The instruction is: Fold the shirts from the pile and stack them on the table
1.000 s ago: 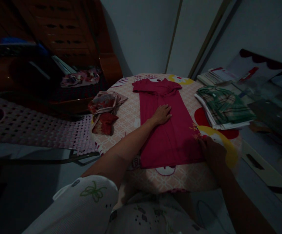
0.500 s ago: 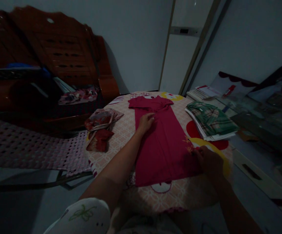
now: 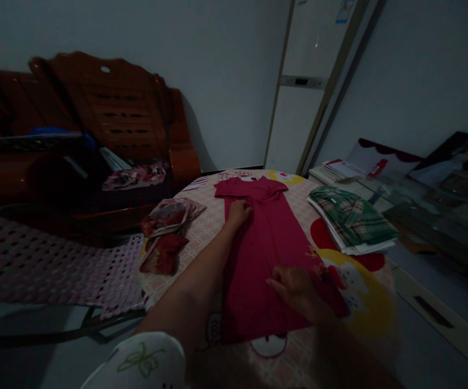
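A magenta short-sleeved garment lies on the round table, its sleeves and collar at the far end and its hem towards me. Long folds run down its middle, and a small yellowish print shows near its right edge. My left hand rests on the upper left part of the garment, fingers loosely bent and not gripping it. Over the lower middle of the cloth is my right hand, its fingers curled in and its thumb sticking out to the left. Nothing shows in it.
A patterned tablecloth covers the table. Crumpled reddish cloth lies left, and folded green plaid clothing lies right. A woven chair stands at left, with a wooden sofa behind it. A glass-topped surface is at right.
My right hand has left the garment's lower right edge and moved left over its middle. My left hand stays near the same spot on the cloth. The camera view has tilted up.
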The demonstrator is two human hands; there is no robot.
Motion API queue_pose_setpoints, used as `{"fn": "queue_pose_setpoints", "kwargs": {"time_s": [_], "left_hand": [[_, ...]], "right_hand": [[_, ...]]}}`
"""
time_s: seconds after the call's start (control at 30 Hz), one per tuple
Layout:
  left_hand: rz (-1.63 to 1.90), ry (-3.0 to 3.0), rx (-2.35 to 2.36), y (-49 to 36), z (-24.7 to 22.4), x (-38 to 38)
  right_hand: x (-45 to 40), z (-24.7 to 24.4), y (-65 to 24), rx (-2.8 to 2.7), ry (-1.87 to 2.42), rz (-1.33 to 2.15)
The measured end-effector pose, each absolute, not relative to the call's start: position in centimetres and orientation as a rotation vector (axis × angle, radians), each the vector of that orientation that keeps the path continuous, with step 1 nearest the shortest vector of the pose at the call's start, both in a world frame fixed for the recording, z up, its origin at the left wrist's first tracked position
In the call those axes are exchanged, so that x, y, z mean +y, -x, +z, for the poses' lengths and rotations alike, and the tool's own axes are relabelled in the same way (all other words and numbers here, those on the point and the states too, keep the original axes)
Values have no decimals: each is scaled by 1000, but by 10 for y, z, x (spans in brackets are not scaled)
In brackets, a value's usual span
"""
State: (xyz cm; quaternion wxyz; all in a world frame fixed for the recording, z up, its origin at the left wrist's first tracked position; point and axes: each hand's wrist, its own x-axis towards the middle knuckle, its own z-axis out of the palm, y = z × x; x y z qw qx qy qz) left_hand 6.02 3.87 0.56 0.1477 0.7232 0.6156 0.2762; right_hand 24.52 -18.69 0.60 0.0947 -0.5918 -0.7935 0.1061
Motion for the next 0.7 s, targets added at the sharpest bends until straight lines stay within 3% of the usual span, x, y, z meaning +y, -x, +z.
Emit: {"fn": "queue_pose_setpoints", "kwargs": {"time_s": [0.37,0.7], "left_hand": [[377,-2220,2077,-95,14,61],[638,-1989,2172,-86,20,73]], "right_hand": [[-189,8,-241,-2329,1691,503],[-187,11,-242,-2163,1683,721]]}}
